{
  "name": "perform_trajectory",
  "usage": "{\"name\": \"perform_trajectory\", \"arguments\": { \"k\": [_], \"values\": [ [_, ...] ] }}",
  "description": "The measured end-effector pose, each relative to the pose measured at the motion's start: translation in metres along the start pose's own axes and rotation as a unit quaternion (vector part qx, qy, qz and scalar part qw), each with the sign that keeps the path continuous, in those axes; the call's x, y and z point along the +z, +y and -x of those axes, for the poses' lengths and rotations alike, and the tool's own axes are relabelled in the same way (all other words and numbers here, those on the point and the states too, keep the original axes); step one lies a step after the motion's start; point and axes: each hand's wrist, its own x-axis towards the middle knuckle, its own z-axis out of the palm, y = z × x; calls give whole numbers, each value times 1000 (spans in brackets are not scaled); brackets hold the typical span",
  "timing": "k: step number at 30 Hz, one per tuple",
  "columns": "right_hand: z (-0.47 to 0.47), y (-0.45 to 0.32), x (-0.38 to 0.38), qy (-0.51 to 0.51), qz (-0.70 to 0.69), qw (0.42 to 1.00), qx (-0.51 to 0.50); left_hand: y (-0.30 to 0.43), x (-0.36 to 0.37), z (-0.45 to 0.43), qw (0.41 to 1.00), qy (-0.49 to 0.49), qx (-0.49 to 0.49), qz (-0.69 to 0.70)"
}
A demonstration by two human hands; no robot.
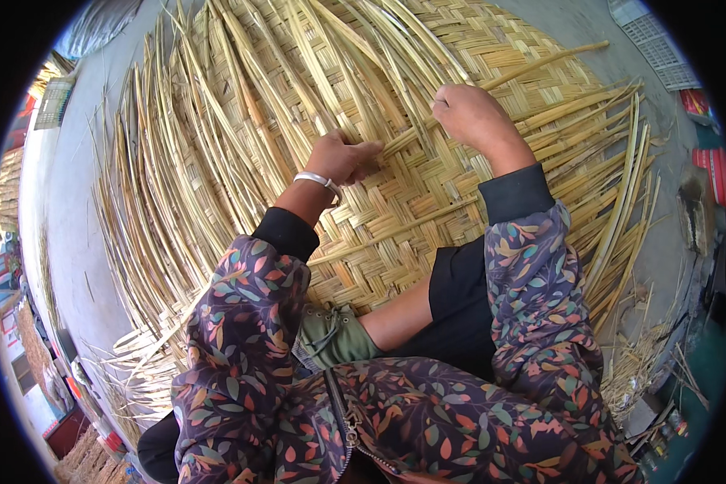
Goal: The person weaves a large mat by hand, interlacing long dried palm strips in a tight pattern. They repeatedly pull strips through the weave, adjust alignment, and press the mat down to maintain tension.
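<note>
A large mat of woven split reeds (423,187) lies on the ground in front of me, its weave in a slanting pattern. One long reed strip (538,65) crosses the mat from between my hands out past its right side. My right hand (478,118) is closed around this strip. On the strip's inner end, the thumb and fingers of my left hand (345,158) are pinched together; the fingertips are partly hidden. Loose upright reed strips (242,121) fan away beyond my left hand. More unwoven strip ends (581,145) stick out to the right of my right hand.
My foot in a green canvas shoe (339,333) rests at the mat's near edge. Grey concrete floor (75,199) surrounds the mat. A white plastic crate (653,48) stands at the upper right, with a block (696,209) below it. Straw scraps (632,369) litter the lower right.
</note>
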Motion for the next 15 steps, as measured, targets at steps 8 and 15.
{"name": "perform_trajectory", "arguments": {
  "k": [8, 15],
  "values": [
    [-17, 0, 26, -55, 50, 996, 48, 13, 22, 5, 938, 94, 5, -333],
    [-22, -19, 30, 49, -195, 979, 22, 12, 33, 19, 943, 186, 12, -276]
  ]
}}
